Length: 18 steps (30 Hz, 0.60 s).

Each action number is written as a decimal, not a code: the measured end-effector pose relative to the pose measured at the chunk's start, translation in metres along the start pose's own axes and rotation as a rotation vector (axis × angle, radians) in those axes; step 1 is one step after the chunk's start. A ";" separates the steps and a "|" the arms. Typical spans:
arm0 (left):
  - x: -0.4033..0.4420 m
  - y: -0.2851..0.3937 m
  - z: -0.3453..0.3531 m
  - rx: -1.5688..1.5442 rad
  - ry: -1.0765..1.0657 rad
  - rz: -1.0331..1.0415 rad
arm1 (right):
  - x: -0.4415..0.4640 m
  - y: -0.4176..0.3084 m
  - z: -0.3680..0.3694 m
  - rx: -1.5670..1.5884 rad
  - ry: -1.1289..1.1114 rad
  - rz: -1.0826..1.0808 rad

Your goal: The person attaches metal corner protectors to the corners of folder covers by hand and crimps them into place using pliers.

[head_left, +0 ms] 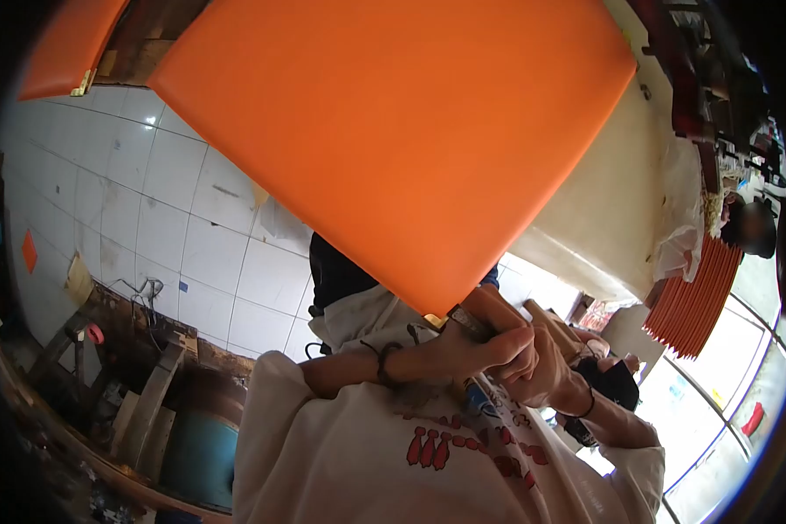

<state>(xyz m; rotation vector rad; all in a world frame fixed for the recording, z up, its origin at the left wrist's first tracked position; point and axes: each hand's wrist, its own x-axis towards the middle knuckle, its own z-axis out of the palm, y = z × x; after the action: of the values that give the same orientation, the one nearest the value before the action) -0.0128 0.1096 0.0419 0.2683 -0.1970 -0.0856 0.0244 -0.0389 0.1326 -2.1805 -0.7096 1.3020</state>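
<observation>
A large smooth orange panel point(402, 131) spreads out in front of me, its near corner pointing at my chest. A small gold metal corner piece point(435, 320) sits on that corner. Right beside it is a small dark metal-looking piece point(470, 323), partly covered by fingers. My left hand point(463, 351) is closed at the corner, with its thumb stretched toward the other hand. My right hand point(533, 371) is curled up against it, fingers folded. The hands overlap, so what lies inside each grip is hidden.
A second orange panel point(70, 48) with a gold corner lies at upper left. On the right are a pale work surface point(585, 201), a stack of red-orange panels point(697, 297) and a person point(749, 227). Wooden framework point(148, 410) stands on the white tiled floor point(148, 205) at lower left.
</observation>
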 end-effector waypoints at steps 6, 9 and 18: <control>0.006 0.004 0.002 0.023 0.094 -0.029 | 0.006 0.006 0.001 0.155 0.052 -0.059; 0.007 -0.001 0.003 -0.056 0.108 0.015 | 0.013 -0.009 -0.010 0.339 -0.071 0.298; 0.001 0.000 0.000 -0.071 0.089 -0.011 | 0.017 -0.010 -0.007 0.184 -0.112 0.332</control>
<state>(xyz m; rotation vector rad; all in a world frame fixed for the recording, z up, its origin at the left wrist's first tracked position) -0.0117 0.1098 0.0420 0.2025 -0.1037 -0.0912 0.0355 -0.0212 0.1312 -2.1486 -0.2582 1.5951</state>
